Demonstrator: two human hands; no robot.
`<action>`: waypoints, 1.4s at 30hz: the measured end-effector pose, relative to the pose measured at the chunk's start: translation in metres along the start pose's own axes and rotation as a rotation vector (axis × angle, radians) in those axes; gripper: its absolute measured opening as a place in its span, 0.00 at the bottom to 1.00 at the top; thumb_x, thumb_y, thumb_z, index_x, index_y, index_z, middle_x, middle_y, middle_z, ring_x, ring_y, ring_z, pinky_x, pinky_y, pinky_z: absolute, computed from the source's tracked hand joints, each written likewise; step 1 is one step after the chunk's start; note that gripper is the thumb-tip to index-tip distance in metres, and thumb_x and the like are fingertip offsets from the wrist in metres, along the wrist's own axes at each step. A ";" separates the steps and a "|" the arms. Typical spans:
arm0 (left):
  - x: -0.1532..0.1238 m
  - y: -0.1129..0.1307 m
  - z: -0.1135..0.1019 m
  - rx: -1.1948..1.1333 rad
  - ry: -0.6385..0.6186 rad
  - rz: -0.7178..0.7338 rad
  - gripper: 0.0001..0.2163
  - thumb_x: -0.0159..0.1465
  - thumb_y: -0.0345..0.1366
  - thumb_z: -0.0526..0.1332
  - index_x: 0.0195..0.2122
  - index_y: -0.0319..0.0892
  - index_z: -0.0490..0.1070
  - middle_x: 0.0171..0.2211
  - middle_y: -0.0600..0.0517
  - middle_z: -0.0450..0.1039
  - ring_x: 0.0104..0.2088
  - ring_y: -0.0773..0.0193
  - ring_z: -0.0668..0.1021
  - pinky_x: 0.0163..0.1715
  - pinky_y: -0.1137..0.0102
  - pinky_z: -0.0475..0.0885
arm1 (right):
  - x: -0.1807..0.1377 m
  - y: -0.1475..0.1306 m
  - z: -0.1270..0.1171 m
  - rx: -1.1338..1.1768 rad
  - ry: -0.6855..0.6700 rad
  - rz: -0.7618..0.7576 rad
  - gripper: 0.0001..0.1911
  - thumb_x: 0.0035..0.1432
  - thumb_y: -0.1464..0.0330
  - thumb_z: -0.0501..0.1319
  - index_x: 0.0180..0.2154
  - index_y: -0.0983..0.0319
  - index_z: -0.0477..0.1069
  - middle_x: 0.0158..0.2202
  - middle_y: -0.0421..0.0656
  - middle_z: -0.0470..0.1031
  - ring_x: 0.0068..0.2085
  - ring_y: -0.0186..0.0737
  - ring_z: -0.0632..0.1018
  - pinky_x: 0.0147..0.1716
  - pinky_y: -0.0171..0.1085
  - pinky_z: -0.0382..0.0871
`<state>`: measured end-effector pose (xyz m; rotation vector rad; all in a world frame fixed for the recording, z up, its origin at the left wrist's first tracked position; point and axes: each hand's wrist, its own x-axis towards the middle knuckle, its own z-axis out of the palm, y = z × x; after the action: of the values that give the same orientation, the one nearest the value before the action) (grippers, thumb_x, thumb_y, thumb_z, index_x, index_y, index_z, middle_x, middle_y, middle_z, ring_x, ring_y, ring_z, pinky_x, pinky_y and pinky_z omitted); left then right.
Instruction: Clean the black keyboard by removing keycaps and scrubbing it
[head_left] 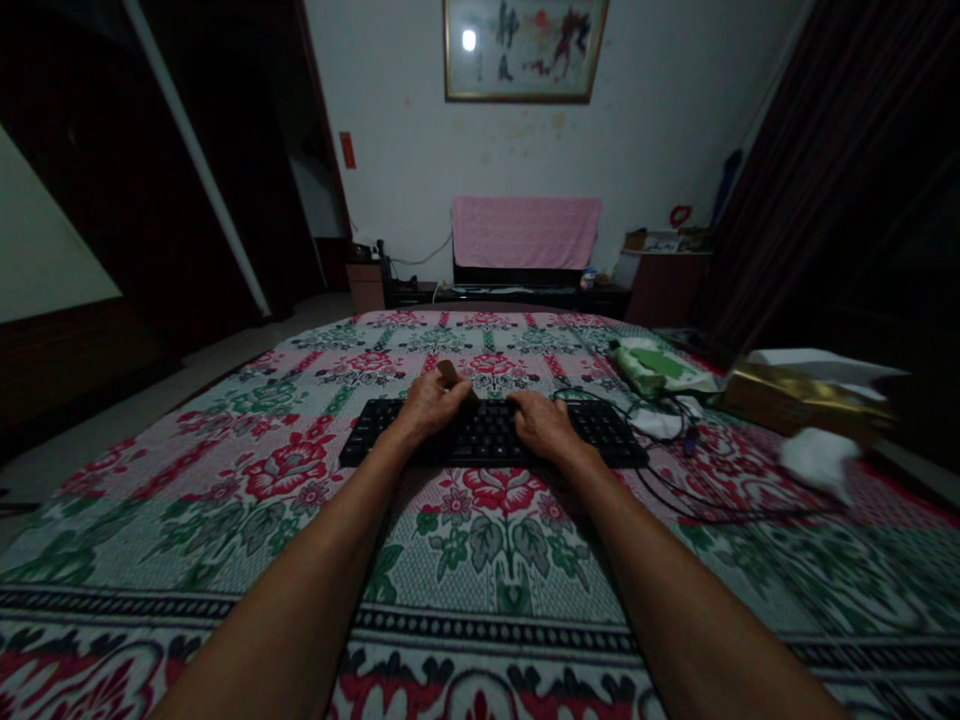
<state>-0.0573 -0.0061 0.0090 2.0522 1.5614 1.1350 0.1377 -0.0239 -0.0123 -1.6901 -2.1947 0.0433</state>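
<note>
A black keyboard (491,432) lies on a bed covered with a red and green flowered spread (480,560). My left hand (431,402) is closed round a small brownish handle-like object (448,373) that sticks up above the keys; what it is I cannot make out. My right hand (541,422) rests on the keyboard's middle-right, fingers curled down onto the keys. A black cable (675,480) runs from the keyboard's right end across the spread.
To the right lie a green and white packet (656,366), a gold box (802,400) and white crumpled tissue (817,458). Behind the bed stands a low cabinet draped with a pink cloth (525,232), under a framed picture (523,48). Dark wardrobe at left.
</note>
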 end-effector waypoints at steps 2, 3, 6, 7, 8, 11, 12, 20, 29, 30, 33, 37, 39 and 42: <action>-0.002 0.002 0.002 0.016 -0.021 0.017 0.15 0.59 0.43 0.54 0.34 0.39 0.76 0.32 0.49 0.78 0.36 0.60 0.78 0.36 0.72 0.70 | 0.000 0.000 0.000 -0.002 0.001 -0.001 0.22 0.57 0.71 0.46 0.52 0.61 0.64 0.53 0.47 0.69 0.54 0.46 0.67 0.52 0.52 0.54; -0.002 0.002 0.002 0.040 -0.018 0.014 0.15 0.59 0.43 0.54 0.34 0.39 0.76 0.32 0.49 0.78 0.36 0.60 0.78 0.36 0.72 0.69 | 0.000 0.000 0.000 -0.005 0.001 0.003 0.22 0.57 0.71 0.46 0.52 0.60 0.64 0.53 0.47 0.69 0.54 0.46 0.67 0.52 0.51 0.54; -0.002 0.005 -0.007 0.153 0.028 -0.068 0.15 0.58 0.41 0.54 0.33 0.39 0.76 0.31 0.46 0.78 0.36 0.58 0.78 0.36 0.72 0.69 | 0.000 0.000 0.001 -0.013 -0.004 0.015 0.21 0.57 0.71 0.46 0.51 0.60 0.64 0.53 0.47 0.69 0.54 0.45 0.67 0.52 0.50 0.54; -0.002 0.006 -0.010 0.184 0.055 -0.103 0.14 0.58 0.41 0.54 0.32 0.38 0.76 0.31 0.46 0.78 0.36 0.58 0.78 0.36 0.71 0.68 | 0.000 0.000 0.001 -0.013 -0.005 0.017 0.21 0.57 0.71 0.46 0.51 0.60 0.64 0.53 0.47 0.69 0.54 0.45 0.67 0.52 0.50 0.54; -0.001 0.007 -0.014 0.200 0.085 -0.132 0.14 0.57 0.40 0.54 0.32 0.38 0.76 0.31 0.45 0.78 0.36 0.57 0.78 0.36 0.71 0.68 | 0.001 0.000 0.001 -0.011 -0.005 0.016 0.21 0.57 0.71 0.46 0.51 0.60 0.64 0.53 0.47 0.69 0.54 0.45 0.67 0.52 0.50 0.54; -0.001 0.011 -0.015 0.158 0.144 -0.179 0.14 0.56 0.40 0.54 0.32 0.38 0.76 0.31 0.46 0.77 0.35 0.58 0.77 0.35 0.71 0.68 | 0.000 0.000 0.001 -0.007 -0.006 0.009 0.21 0.57 0.71 0.46 0.52 0.60 0.64 0.52 0.47 0.69 0.54 0.46 0.67 0.52 0.50 0.55; -0.001 0.012 -0.013 0.125 0.145 -0.181 0.14 0.56 0.40 0.54 0.32 0.38 0.76 0.31 0.46 0.77 0.34 0.58 0.77 0.34 0.71 0.68 | 0.000 0.000 0.002 -0.006 -0.005 0.007 0.21 0.57 0.71 0.46 0.52 0.60 0.64 0.52 0.47 0.69 0.54 0.45 0.67 0.51 0.50 0.55; -0.007 0.013 0.002 0.129 0.036 -0.061 0.13 0.56 0.40 0.53 0.28 0.37 0.74 0.24 0.49 0.75 0.26 0.63 0.76 0.28 0.72 0.66 | 0.000 0.000 0.002 -0.014 -0.007 0.012 0.21 0.57 0.71 0.46 0.52 0.59 0.63 0.53 0.46 0.68 0.54 0.44 0.66 0.52 0.48 0.54; -0.006 0.006 0.017 -0.027 0.071 0.045 0.12 0.56 0.38 0.55 0.33 0.38 0.75 0.31 0.48 0.78 0.33 0.63 0.78 0.35 0.74 0.69 | 0.002 0.001 0.003 -0.014 -0.004 0.010 0.21 0.57 0.71 0.46 0.51 0.60 0.64 0.52 0.46 0.69 0.54 0.44 0.67 0.51 0.48 0.56; -0.006 0.005 0.016 0.003 0.058 0.047 0.12 0.56 0.38 0.55 0.32 0.38 0.75 0.30 0.48 0.77 0.33 0.62 0.78 0.35 0.74 0.69 | 0.002 0.001 0.004 -0.011 0.003 0.009 0.21 0.57 0.71 0.46 0.51 0.60 0.64 0.52 0.46 0.69 0.54 0.44 0.67 0.51 0.48 0.56; -0.005 0.005 0.007 0.136 0.084 -0.022 0.12 0.57 0.37 0.54 0.31 0.38 0.75 0.28 0.47 0.77 0.32 0.60 0.78 0.36 0.71 0.69 | 0.002 0.002 0.005 -0.009 0.023 0.003 0.21 0.57 0.71 0.46 0.51 0.60 0.64 0.52 0.46 0.69 0.54 0.44 0.67 0.51 0.48 0.56; -0.002 0.008 -0.008 0.142 0.157 -0.132 0.12 0.56 0.36 0.53 0.30 0.39 0.76 0.30 0.47 0.78 0.34 0.60 0.78 0.36 0.72 0.68 | 0.001 0.001 0.005 -0.008 0.024 0.007 0.21 0.57 0.71 0.46 0.51 0.60 0.65 0.52 0.46 0.70 0.53 0.45 0.67 0.50 0.49 0.56; -0.003 0.011 -0.010 0.098 0.143 -0.173 0.12 0.56 0.37 0.54 0.30 0.39 0.76 0.30 0.47 0.78 0.34 0.60 0.78 0.35 0.72 0.68 | 0.001 0.001 0.005 -0.007 0.021 0.010 0.21 0.57 0.71 0.46 0.51 0.60 0.64 0.52 0.46 0.69 0.54 0.44 0.67 0.51 0.48 0.56; -0.004 0.014 -0.009 0.122 0.096 -0.185 0.13 0.56 0.39 0.54 0.30 0.38 0.76 0.30 0.46 0.77 0.33 0.59 0.78 0.33 0.72 0.68 | 0.001 0.002 0.005 -0.011 0.015 0.009 0.21 0.57 0.71 0.47 0.51 0.60 0.64 0.53 0.46 0.69 0.54 0.44 0.66 0.51 0.48 0.55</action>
<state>-0.0552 -0.0162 0.0226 1.9036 1.8659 1.1091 0.1378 -0.0213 -0.0168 -1.7011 -2.1798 0.0212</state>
